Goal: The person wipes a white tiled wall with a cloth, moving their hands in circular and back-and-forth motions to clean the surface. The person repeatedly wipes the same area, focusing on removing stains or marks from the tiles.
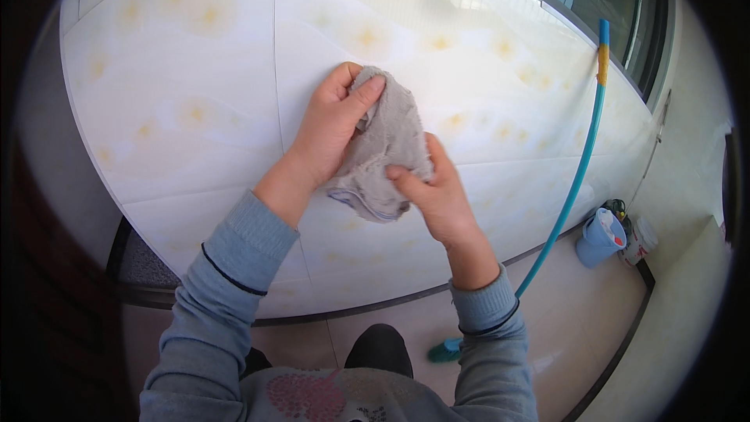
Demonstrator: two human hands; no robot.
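A crumpled grey cloth (pixel 389 135) with a blue-edged hem hangs between my two hands, in front of a glossy white tiled wall (pixel 217 94) with yellow flower patterns. My left hand (pixel 337 117) pinches its upper end between thumb and fingers. Lower down and to the right, my right hand (pixel 430 187) grips the cloth's side, the thumb on its front and the fingers partly hidden behind it.
A teal broom handle (pixel 571 199) with a blue and yellow top leans against the wall at right; green bristles (pixel 445 350) show near my right sleeve. A blue bucket (pixel 599 240) and a white tub (pixel 638 241) stand in the corner. A window (pixel 609 6) is at upper right.
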